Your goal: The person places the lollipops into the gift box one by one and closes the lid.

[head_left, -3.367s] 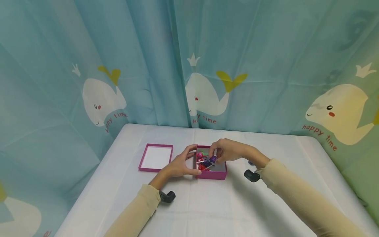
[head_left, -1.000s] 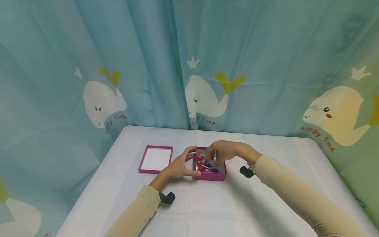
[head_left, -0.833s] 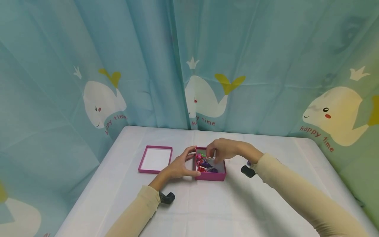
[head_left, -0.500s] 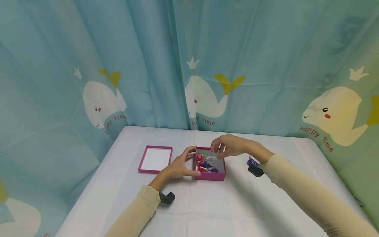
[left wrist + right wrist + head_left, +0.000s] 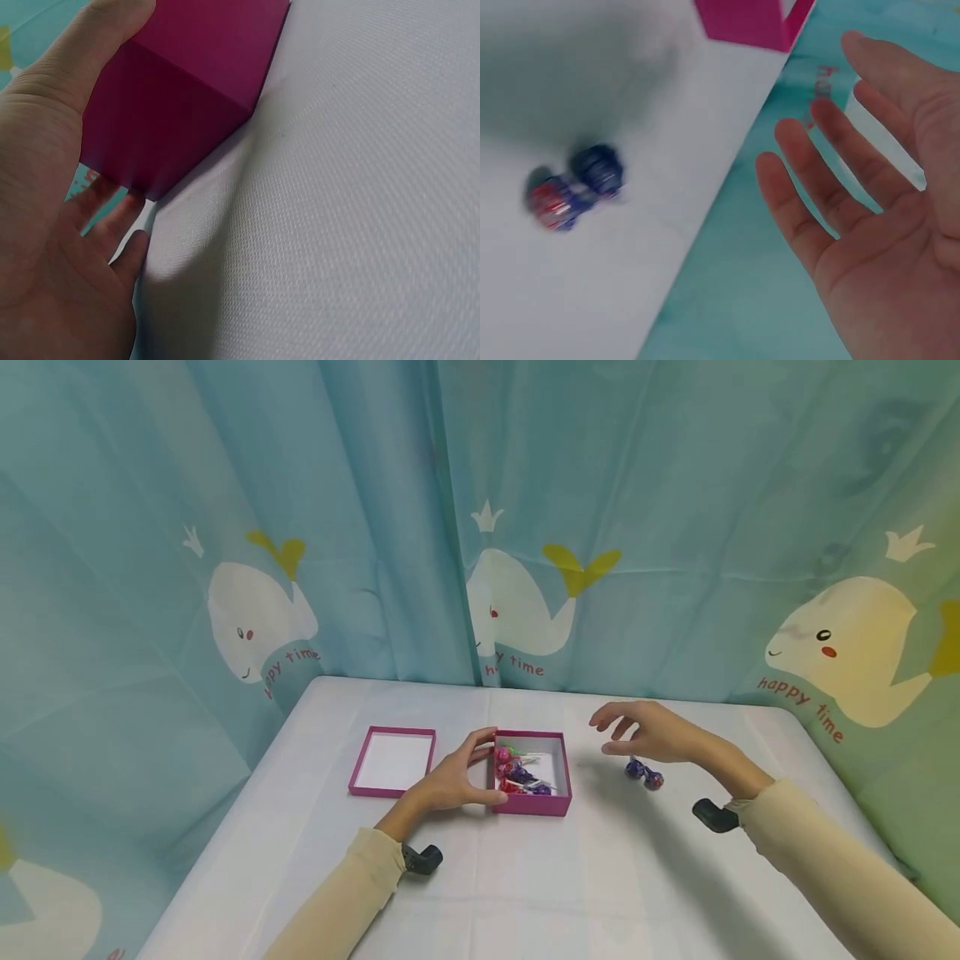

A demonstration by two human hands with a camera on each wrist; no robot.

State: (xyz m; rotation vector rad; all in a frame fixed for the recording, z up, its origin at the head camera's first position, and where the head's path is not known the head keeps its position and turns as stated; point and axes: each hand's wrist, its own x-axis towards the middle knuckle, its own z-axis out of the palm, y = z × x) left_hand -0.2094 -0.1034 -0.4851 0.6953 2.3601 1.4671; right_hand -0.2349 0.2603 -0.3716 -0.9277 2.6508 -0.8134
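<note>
A magenta box (image 5: 532, 805) with a pale inside stands uncovered on the table. Along its left side lie several wrapped lollipops (image 5: 516, 772), red, pink and purple, sticks pointing mostly right. My left hand (image 5: 444, 785) holds the box by its left end, thumb at the front corner and fingertips at the back corner; the left wrist view shows the thumb (image 5: 112, 30) against the wall. Over the table, right of the box, my right hand (image 5: 648, 732) hovers with loosely bent fingers and nothing in it. Just below it lie two lollipops, a dark purple one (image 5: 600, 169) and a purple-red one (image 5: 553, 202).
A shallow magenta lid (image 5: 392, 760), white inside side up, lies left of the box behind my left hand. A white cloth covers the table (image 5: 525, 885). Behind it hangs a blue-green curtain (image 5: 390, 568) printed with whales.
My right hand has let go of a lollipop inside the box, lifted out and moved right, above the two lollipops on the table. The left hand stays on the box.
</note>
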